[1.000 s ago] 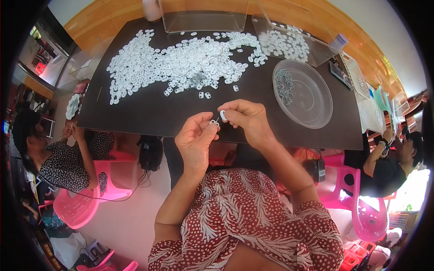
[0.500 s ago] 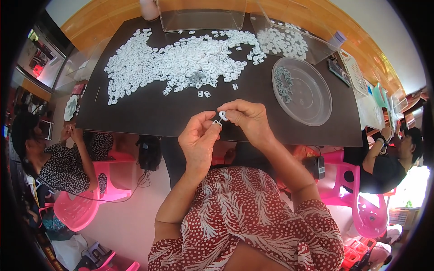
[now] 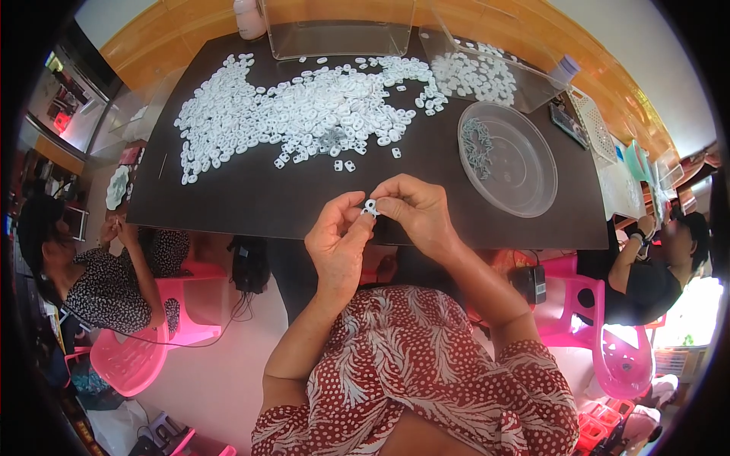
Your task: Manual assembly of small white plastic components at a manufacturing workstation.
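Thumb and fingers of my left hand pinch a small white plastic piece close to the table's near edge. My right hand grips the upper part of the same small assembly, a white plastic ring with a hole in it. The two white parts touch between my fingertips; the fingers partly hide how they join. Beyond my hands spreads a large heap of white oval plastic pieces, with a small grey patch of pieces at its near side. To the right, a round clear plastic lid holds small grey-green pins.
A clear bin stands at the back, and another clear bin with white pieces is at back right. A phone lies near the dark table's right edge. People sit on pink chairs at both sides.
My hands have come together, and the white ring in my right fingers now meets the piece in my left. Both hands sit slightly lower in view.
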A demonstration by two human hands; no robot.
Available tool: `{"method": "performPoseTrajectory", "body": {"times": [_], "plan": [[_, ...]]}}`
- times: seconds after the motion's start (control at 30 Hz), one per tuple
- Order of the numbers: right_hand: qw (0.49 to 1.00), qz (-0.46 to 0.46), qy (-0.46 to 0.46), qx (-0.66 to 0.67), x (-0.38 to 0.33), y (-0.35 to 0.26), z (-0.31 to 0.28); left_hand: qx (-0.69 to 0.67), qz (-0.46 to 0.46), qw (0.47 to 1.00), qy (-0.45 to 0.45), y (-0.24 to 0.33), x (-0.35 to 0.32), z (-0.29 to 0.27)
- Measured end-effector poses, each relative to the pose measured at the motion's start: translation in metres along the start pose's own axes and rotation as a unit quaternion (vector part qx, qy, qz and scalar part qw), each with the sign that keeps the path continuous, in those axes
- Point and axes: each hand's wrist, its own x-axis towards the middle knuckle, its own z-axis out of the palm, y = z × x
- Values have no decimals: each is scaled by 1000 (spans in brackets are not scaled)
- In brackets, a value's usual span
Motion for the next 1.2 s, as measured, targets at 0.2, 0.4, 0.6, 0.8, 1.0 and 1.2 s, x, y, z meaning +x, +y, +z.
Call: {"method": "performPoseTrajectory", "body": {"times": [0.2, 0.4, 0.6, 0.8, 1.0, 1.2], "plan": [[999, -21, 25, -19, -3, 6, 2, -18, -10, 1000, -13, -4, 2, 1], [998, -43, 25, -39, -2, 8, 1, -20, -16, 999, -38, -2, 3, -1], [1000, 10, 28, 4, -3, 5, 1, -20, -15, 999, -39, -3, 5, 0], [997, -65, 3, -46, -4, 5, -2, -71, -42, 996, -17, 2, 13, 5], [989, -110, 25, -92, -4, 0, -4, -84, -29, 996, -6, -2, 17, 9], [970, -192, 74, -132, 1, 11, -4, -75, -31, 997, 4, -6, 19, 16]]}}
